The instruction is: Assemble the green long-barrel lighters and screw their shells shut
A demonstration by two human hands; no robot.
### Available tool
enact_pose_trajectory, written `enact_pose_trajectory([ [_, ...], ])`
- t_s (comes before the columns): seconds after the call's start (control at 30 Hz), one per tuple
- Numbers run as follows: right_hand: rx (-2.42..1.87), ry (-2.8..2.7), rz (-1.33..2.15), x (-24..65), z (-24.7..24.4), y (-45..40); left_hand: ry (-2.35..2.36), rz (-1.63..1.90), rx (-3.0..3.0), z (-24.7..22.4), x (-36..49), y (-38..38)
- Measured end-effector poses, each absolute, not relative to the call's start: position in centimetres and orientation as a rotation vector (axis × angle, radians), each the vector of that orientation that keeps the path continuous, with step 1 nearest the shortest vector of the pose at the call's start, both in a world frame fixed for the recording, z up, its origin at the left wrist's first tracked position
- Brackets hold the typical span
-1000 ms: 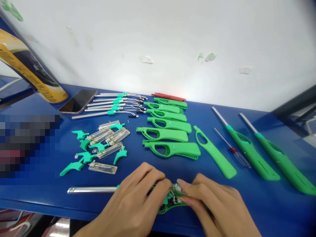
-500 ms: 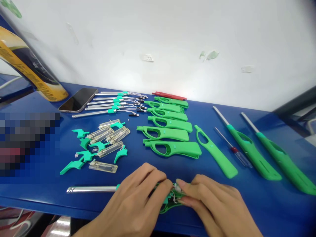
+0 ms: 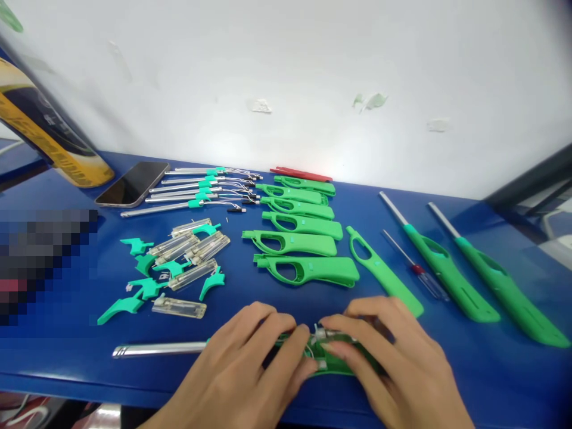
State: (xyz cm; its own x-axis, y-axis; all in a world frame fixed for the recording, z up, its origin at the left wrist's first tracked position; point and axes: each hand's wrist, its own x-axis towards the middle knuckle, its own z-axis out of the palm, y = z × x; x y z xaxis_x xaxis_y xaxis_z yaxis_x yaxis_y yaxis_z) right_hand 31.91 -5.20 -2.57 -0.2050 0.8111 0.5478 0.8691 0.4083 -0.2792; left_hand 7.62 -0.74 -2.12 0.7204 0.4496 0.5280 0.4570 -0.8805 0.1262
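Note:
At the front of the table lies a green lighter casing [image 3: 333, 364], its open side up, with a silver tube [image 3: 161, 350] pointing left out of it. My left hand [image 3: 254, 357] is closed over the casing's front part and hides much of it. A small white-tipped piece [image 3: 320, 363] shows by its fingertips. Over the rear part, my right hand [image 3: 393, 351] pinches a clear fuel tank [image 3: 320, 335]; most of that tank is covered by the fingers. Thin wires run inside the casing between the two hands.
Clear tanks [image 3: 179, 307] and teal triggers [image 3: 120, 308] lie at left, below several wired tubes [image 3: 156, 208] and a phone [image 3: 133, 183]. Green casings [image 3: 308, 271] fill the middle. A screwdriver [image 3: 417, 269] and two assembled lighters [image 3: 451, 280] lie at right. A yellow container [image 3: 84, 170] stands at back left.
My right hand has shifted right and opened more space between its fingers over the casing. The left fingertips have moved to the white-tipped piece. The view has moved slightly.

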Motion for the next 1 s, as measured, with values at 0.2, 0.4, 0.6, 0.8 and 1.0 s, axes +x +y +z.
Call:
enact_pose_trajectory([
  [0.2, -1.398, -2.04, -0.071, 31.8, -2.1, -5.1, -0.786, -0.861, -2.848, -2.0, 8.1, -1.2],
  [0.4, -1.394, -2.154, -0.04, 32.5, -2.5, -5.4, -0.833, -0.862, -2.865, -2.2, 8.1, -0.7],
  [0.6, -1.394, -2.246, -0.082, 33.0, -2.9, -5.8, -0.832, -0.957, -2.851, -2.7, 8.4, -0.7],
  [0.8, -1.418, -2.272, -0.076, 33.0, -2.8, -6.1, -0.786, -0.921, -2.928, -2.7, 8.1, -0.7],
  [1.0, -1.413, -2.195, 0.003, 32.8, -2.9, -5.8, -0.749, -0.9, -2.962, -2.7, 8.0, -0.6],
])
